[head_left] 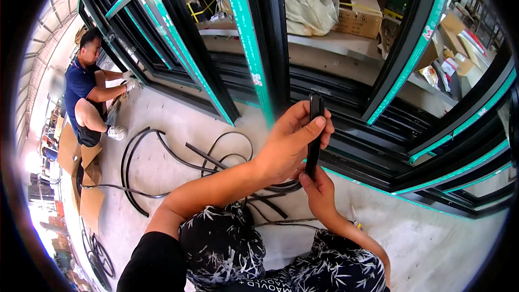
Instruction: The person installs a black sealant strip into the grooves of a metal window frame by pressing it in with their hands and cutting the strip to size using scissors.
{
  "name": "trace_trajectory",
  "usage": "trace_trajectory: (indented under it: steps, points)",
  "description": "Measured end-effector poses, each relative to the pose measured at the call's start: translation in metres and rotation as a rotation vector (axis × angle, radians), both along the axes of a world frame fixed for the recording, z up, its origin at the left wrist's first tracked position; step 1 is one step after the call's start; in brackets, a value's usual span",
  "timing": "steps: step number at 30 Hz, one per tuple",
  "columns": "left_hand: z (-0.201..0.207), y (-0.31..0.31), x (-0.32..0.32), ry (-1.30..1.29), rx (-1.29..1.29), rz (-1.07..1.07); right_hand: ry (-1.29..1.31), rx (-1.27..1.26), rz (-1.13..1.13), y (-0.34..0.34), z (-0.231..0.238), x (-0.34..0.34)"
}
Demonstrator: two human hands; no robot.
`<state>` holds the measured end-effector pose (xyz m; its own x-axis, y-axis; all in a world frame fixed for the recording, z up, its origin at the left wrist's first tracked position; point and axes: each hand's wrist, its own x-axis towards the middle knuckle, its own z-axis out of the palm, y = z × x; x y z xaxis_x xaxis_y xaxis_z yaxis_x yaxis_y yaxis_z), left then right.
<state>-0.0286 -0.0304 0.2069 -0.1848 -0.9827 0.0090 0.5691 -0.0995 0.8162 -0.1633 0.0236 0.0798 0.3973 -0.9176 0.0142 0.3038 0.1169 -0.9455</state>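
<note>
I hold a short length of black rubber sealing strip [313, 154] upright between my hands, in front of black window frames. My left hand [289, 143] is closed round its upper part, with the thumb pressed on its front. Lower down, my right hand [319, 188] pinches its bottom end between the fingers. More black strip [157, 135] lies in loose curves and short pieces on the floor, left of and below my hands. The nearest black frame [346, 162] stands just beyond the held strip, with green protective tape [248, 38] along its uprights.
A co-worker [86, 86] in white gloves crouches at the far left, hands at the frame's base. Opened cardboard [89, 200] and coiled strip [100, 254] lie at the left. A small yellow-handled tool [357, 221] lies by my right forearm. Behind the frames, a shelf holds boxes [359, 13].
</note>
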Motion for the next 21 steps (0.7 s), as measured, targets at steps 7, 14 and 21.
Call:
trace_trajectory:
  steps: [7, 14, 21]
  points:
    - [0.006, -0.007, 0.005, -0.077, -0.055, -0.019, 0.083, 0.064, -0.016, -0.006, 0.043, -0.035]
    - [0.069, -0.034, 0.021, -0.429, -0.340, 0.204, 0.214, 0.027, -0.054, -0.086, 0.159, -0.061]
    - [0.120, -0.048, 0.080, -0.681, -0.609, 0.817, 0.119, -0.138, 0.086, -0.128, 0.223, -0.010]
